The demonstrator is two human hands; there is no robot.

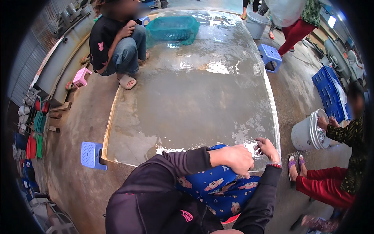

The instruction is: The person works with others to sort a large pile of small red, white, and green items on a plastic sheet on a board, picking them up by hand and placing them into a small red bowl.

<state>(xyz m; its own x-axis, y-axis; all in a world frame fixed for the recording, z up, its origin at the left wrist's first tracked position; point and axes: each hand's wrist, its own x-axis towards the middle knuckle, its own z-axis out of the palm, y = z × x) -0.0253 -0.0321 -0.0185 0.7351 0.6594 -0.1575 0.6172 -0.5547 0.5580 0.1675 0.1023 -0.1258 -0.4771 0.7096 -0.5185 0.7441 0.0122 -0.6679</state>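
My left hand point(238, 159) lies across my knees over blue patterned trousers point(210, 183). Its fingers droop loosely, partly hidden by the back of the hand, and I see nothing held. Just right of it, my right hand point(266, 149) hovers by the near right corner of a low, wet grey platform point(194, 105). Those fingers are apart with nothing between them, and a red bracelet point(276, 165) circles the wrist. I cannot tell whether the fingertips touch the wet surface.
A person point(117, 50) squats at the platform's far left, beside a green basket point(171, 29) with netting. At right, another person's hands reach into a white bucket point(306, 132). Blue stools point(92, 154) and a pink stool point(82, 77) stand around; a blue crate point(331, 93) is farther right.
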